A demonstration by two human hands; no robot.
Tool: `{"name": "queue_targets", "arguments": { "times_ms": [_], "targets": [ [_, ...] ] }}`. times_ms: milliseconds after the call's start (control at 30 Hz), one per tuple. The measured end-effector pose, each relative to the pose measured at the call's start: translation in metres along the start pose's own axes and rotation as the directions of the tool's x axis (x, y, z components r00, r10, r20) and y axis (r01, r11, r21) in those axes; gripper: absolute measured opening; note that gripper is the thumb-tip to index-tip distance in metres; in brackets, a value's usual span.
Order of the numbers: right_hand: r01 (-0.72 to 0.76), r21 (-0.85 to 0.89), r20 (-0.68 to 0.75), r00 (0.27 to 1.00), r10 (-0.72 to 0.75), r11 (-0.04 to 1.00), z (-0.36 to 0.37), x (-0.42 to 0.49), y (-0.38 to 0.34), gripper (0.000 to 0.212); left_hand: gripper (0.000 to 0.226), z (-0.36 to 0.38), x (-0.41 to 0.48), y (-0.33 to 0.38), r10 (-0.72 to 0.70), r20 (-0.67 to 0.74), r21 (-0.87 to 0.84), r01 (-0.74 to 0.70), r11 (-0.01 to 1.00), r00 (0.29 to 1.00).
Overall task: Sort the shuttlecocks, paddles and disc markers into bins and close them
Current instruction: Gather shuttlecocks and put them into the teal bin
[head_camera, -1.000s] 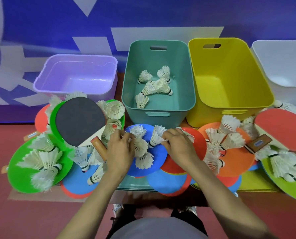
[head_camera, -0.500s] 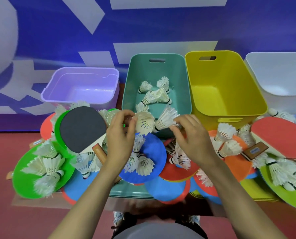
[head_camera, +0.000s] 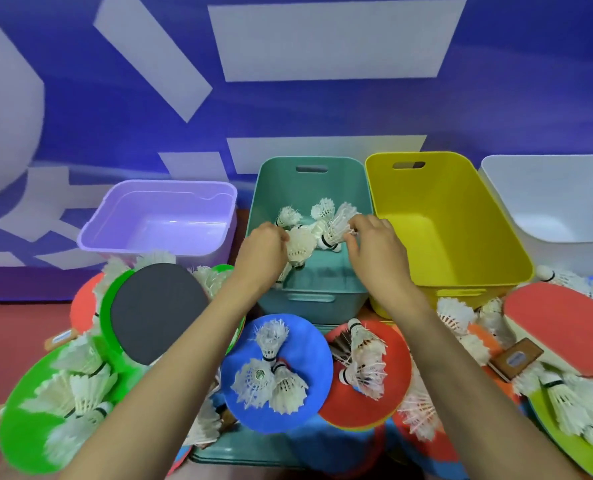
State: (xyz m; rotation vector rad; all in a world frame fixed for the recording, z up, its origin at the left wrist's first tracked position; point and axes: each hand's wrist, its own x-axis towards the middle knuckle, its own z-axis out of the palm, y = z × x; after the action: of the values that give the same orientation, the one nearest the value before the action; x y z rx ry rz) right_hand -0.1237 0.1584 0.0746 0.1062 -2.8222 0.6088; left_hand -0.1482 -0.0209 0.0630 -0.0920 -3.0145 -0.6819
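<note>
**Both hands over the teal bin w/ shuttlecocks**

The left hand [head_camera: 262,252] is over the tall teal plastic bin [head_camera: 274,188]; its fingers are curled round a white feather shuttlecock [head_camera: 300,245], held above the inside of the bin. The right hand [head_camera: 374,247] is over the bin's right side; its thumb & fingertips are pinched together on the feathers of a second white shuttlecock [head_camera: 336,225], round tip pointing down; the 2 held ones are just beside each other. A few loose shuttlecocks [head_camera: 288,216] lie in the bin at the back.

Left of the teal bin sits a low pale purple plastic tub [head_camera: 163,216]; right of it, just beside, a tall yellow plastic bin [head_camera: 437,237]; then a white bin [head_camera: 558,202], partly cut off.

Nearer the person, btw the 2 arms, lies a flat round blue disc marker [head_camera: 309,351] w/ 3 shuttlecocks on it; next to it on the right is a red disc marker [head_camera: 397,362] w/ a few more. At the far left a green disc marker [head_camera: 21,424] has a heap of them; a round black paddle [head_camera: 156,310] lies beside the left arm. On the right is a red paddle [head_camera: 565,327] w/ a brown handle; below it a lime disc marker [head_camera: 565,441] w/ more shuttlecocks. Behind it all is a blue wall [head_camera: 496,98] w/ pale shapes.
</note>
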Motion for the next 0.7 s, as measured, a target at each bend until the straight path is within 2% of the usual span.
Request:
{"name": "queue_targets", "arguments": {
  "times_ms": [100, 200, 267, 400, 500, 633, 700],
  "targets": [
    [-0.005, -0.034, 0.07, 0.998, 0.007, 0.999, 0.01, 0.026, 0.005, 0.024, 0.025, 0.015, 0.022, -0.001, -0.057, 0.2, 0.136, 0.03, 0.99, 0.978],
    [0.034, -0.134, 0.204, 0.979, -0.006, 0.99, 0.024, 0.054, 0.011, 0.021, 0.018, 0.028, 0.038, -0.001, -0.098, 0.356, 0.187, 0.032, 0.982, 0.93],
    [0.068, -0.228, 0.342, 0.939, 0.015, 0.971, 0.035, 0.073, 0.015, 0.024, 0.016, 0.034, 0.046, 0.0, -0.102, 0.454, 0.229, -0.006, 0.973, 0.885],
    [0.151, -0.344, 0.573, 0.816, 0.079, 0.927, 0.059, 0.101, 0.02, 0.026, 0.017, 0.047, 0.059, 0.0, -0.116, 0.64, 0.311, -0.117, 0.943, 0.76],
    [0.213, -0.371, 0.655, 0.75, 0.092, 0.904, 0.076, 0.113, 0.024, 0.026, 0.018, 0.054, 0.065, -0.003, -0.14, 0.703, 0.343, -0.161, 0.925, 0.697],
    [0.219, -0.386, 0.678, 0.726, 0.115, 0.896, 0.088, 0.122, 0.031, 0.027, 0.019, 0.057, 0.075, -0.001, -0.155, 0.723, 0.377, -0.196, 0.905, 0.673],
    [0.205, -0.383, 0.684, 0.719, 0.127, 0.901, 0.09, 0.124, 0.032, 0.026, 0.02, 0.057, 0.076, -0.002, -0.149, 0.71, 0.389, -0.207, 0.898, 0.688]
  ]
}}
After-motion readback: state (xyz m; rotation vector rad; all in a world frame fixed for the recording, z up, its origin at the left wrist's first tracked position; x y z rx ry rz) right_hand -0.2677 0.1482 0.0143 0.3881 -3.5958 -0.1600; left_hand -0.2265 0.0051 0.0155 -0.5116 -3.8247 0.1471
